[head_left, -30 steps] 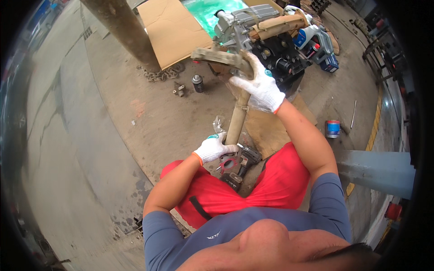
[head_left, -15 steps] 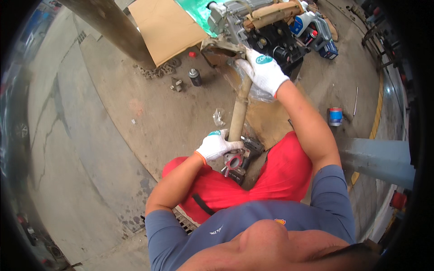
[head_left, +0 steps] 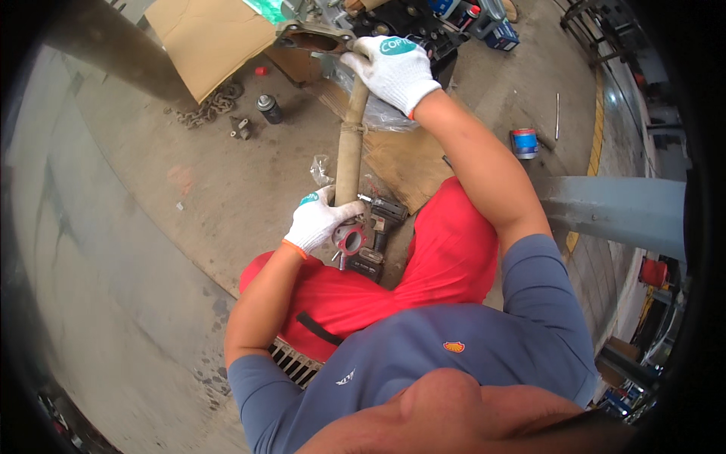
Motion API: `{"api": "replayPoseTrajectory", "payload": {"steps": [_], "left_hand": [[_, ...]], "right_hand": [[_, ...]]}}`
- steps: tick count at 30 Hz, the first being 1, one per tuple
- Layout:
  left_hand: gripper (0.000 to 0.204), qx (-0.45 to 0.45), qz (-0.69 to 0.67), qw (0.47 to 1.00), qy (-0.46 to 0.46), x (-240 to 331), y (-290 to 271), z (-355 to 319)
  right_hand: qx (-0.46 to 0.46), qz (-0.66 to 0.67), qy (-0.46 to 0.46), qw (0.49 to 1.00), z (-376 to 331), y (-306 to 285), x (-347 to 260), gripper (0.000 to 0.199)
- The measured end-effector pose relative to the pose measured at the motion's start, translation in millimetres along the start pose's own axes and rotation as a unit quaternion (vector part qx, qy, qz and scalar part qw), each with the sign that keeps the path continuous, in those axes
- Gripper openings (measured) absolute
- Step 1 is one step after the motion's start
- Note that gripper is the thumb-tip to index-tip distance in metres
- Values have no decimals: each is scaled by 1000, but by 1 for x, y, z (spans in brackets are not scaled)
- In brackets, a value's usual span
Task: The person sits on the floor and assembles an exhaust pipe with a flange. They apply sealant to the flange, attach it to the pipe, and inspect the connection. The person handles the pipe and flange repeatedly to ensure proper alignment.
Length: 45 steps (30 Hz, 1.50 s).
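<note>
Both gloved hands are closed on a long, dull tan metal pipe (head_left: pixel 349 163) that slants away from me. My left hand (head_left: pixel 316 219) wraps round its near end, just above a round flange (head_left: pixel 350 240) with a red rim. My right hand (head_left: pixel 395 72) grips the far end, where a wider metal flange plate (head_left: pixel 302 36) with an opening juts out to the left. Its fingers partly hide the join between pipe and plate. Below the near end, a dark cordless power tool (head_left: pixel 382 219) lies on the floor between my legs.
An engine (head_left: pixel 408 23) stands beyond my right hand, with bottles (head_left: pixel 488 13) beside it. A spray can (head_left: pixel 269 109), a small metal part (head_left: pixel 240 129) and a chain (head_left: pixel 208 107) lie left. Cardboard (head_left: pixel 212 38) leans by a post (head_left: pixel 121 57). At right are a blue-red can (head_left: pixel 523 144) and a grey beam (head_left: pixel 616 212).
The whole scene has shifted left and upward in the view. Both hands keep their hold on the pipe at the same places, and the far flange sits slightly farther away.
</note>
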<state>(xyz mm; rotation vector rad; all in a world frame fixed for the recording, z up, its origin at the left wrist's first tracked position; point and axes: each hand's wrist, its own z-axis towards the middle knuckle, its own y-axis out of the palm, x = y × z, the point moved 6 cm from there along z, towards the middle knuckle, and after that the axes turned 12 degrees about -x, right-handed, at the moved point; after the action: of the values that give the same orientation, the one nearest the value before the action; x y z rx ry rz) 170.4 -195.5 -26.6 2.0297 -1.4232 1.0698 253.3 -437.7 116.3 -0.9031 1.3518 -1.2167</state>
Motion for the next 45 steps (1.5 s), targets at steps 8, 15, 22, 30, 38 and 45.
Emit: {"api": "replayPoseTrajectory", "payload": {"steps": [8,15,22,30,38,45], "left_hand": [[58,-39,-174,983,46,-14,3,8],[46,4,-227,973,37,-28,-10,10],[38,115,-299,941,108,-32,-33,2],[36,229,-288,909,196,-31,-53,-1],[66,195,-318,903,215,-14,-40,-2],[74,206,-381,869,239,-18,-29,-54]], "right_hand": [[47,430,-45,901,-4,-9,37,34],[13,708,-280,648,-72,-127,93,64],[-25,259,249,933,-180,39,287,66],[-262,125,424,858,-296,250,341,68],[-330,20,403,854,-264,290,337,52],[-707,-83,179,679,-142,102,281,37]]}}
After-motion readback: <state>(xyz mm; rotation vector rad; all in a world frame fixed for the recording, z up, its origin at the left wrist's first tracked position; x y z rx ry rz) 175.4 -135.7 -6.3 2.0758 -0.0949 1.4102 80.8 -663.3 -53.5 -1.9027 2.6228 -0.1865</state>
